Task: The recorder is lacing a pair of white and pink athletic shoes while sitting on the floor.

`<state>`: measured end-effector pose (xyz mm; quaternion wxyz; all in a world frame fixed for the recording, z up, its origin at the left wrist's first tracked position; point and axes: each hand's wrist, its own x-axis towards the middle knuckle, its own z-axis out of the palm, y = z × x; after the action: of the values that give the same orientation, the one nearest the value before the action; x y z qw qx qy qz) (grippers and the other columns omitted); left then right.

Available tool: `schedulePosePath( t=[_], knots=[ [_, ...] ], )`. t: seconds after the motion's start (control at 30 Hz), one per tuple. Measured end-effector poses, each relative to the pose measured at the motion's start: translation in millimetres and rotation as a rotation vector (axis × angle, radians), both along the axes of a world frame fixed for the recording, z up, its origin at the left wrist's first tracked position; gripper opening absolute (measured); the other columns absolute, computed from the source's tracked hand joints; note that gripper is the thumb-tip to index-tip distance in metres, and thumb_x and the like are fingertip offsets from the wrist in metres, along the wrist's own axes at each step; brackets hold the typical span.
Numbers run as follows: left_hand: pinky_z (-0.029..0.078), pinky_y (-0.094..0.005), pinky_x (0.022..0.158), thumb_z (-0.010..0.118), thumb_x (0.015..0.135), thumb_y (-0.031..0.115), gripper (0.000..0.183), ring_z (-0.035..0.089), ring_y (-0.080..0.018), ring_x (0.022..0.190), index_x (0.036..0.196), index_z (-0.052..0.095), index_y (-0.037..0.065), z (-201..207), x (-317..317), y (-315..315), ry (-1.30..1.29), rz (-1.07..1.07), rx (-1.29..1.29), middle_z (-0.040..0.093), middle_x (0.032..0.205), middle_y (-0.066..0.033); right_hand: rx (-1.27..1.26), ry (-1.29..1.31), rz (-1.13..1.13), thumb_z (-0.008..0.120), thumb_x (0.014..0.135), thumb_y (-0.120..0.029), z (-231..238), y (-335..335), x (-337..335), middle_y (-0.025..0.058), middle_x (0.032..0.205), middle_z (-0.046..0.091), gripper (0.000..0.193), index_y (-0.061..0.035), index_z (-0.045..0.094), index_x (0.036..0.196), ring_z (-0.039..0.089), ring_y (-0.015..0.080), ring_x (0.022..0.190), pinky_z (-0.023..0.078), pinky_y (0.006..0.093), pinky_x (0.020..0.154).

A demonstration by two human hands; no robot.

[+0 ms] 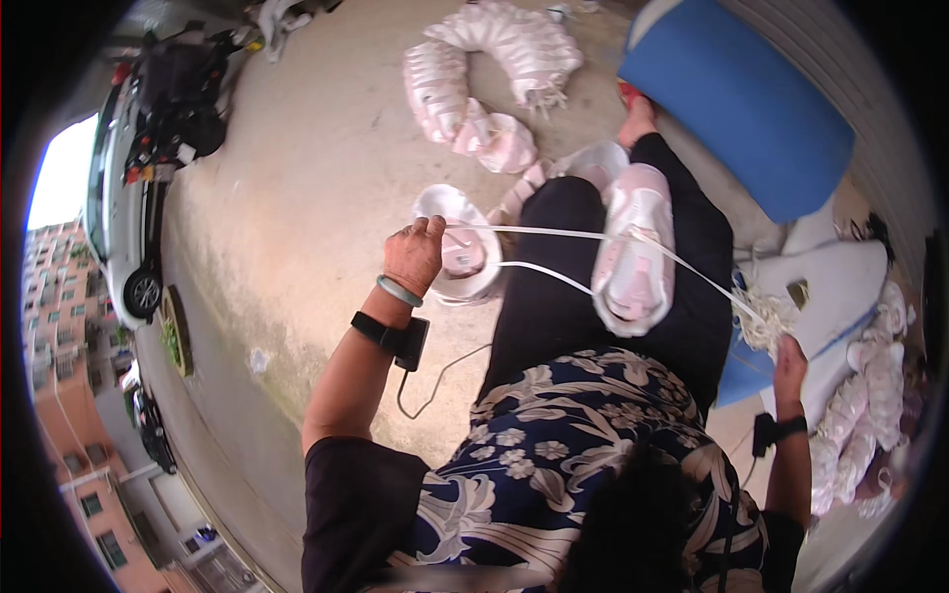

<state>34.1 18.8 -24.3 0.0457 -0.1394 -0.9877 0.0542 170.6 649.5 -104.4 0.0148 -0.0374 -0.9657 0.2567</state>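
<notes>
On the lap (549,296) lies the shoe (633,257), its lacing apparently begun, unfinished: long lace (534,231) runs outside. The left hand (413,252) pinches this lace; the right hand (789,372) is at a lace bundle (765,318), its grip I cannot tell. Farther, more shoes (514,28) lie on the floor (326,148).

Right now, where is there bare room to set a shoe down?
The broadest patch is concrete floor, bordered by the white car, the curved shoe row and the left hand. Crowded: around the right hand, with a lace bundle, white sheet and piled shoes; the lap, where white lace crosses a shoe.
</notes>
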Motion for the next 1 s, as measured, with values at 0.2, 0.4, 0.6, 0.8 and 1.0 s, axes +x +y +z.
schedulePosePath(
  t=[0.2,0.4,0.6,0.8,1.0],
  knots=[
    [0.048,-0.0422,0.059,0.05,0.082,0.012,0.01,0.06,-0.0318,0.071,0.089,0.057,0.01,19.3,-2.0,-80.0,0.027,0.249,0.095,0.061,0.08,-0.0106,0.246,-0.056,0.0,0.044,0.09,-0.007,19.2,101.6,46.2,0.0246,0.099,0.058,0.024,0.0074,0.051,0.108,0.057,0.0363,0.092,0.046,0.0359,0.081],
    [0.048,-0.0408,0.066,0.05,0.081,0.016,0.012,0.06,-0.0284,0.077,0.086,0.061,0.012,59.1,1.8,-153.9,0.054,0.401,0.015,0.063,0.08,-0.0089,-0.186,-0.142,-0.212,0.042,0.092,-0.018,-77.9,0.8,-165.3,0.0167,0.108,0.058,0.032,0.0047,0.052,0.112,0.055,0.0252,0.1,0.041,0.0319,0.089],
    [0.048,-0.0432,0.064,0.051,0.084,0.02,0.013,0.061,-0.0328,0.077,0.089,0.06,0.013,115.7,-35.8,-177.1,0.093,0.473,-0.054,0.064,0.078,-0.0117,-1.533,-0.1,-0.505,0.038,0.086,-0.043,-126.3,-308.9,-423.7,0.0068,0.122,0.051,0.052,-0.008,0.046,0.124,0.048,0.0216,0.107,0.035,0.0333,0.094],
    [0.048,-0.0435,0.069,0.051,0.085,0.029,0.021,0.06,-0.0347,0.079,0.085,0.064,0.012,155.0,-52.1,-176.9,0.19,0.567,-0.033,0.063,0.079,-0.0155,-1.265,-0.019,-0.736,0.037,0.088,-0.038,-97.0,-288.9,-397.7,0.0092,0.117,0.051,0.048,-0.0021,0.047,0.119,0.047,0.0201,0.104,0.039,0.0298,0.087],
    [0.046,-0.0317,0.043,0.051,0.085,0.036,0.041,0.053,-0.0186,0.039,0.065,0.062,0.002,78.8,-71.9,-62.0,-0.511,0.704,0.51,0.054,0.046,-0.0097,-0.71,0.585,-0.99,0.048,0.088,-0.017,-41.5,-33.7,-168.6,0.0032,0.088,0.048,0.022,-0.0023,0.053,0.103,0.046,0.0142,0.079,0.039,0.026,0.069]
  ],
)
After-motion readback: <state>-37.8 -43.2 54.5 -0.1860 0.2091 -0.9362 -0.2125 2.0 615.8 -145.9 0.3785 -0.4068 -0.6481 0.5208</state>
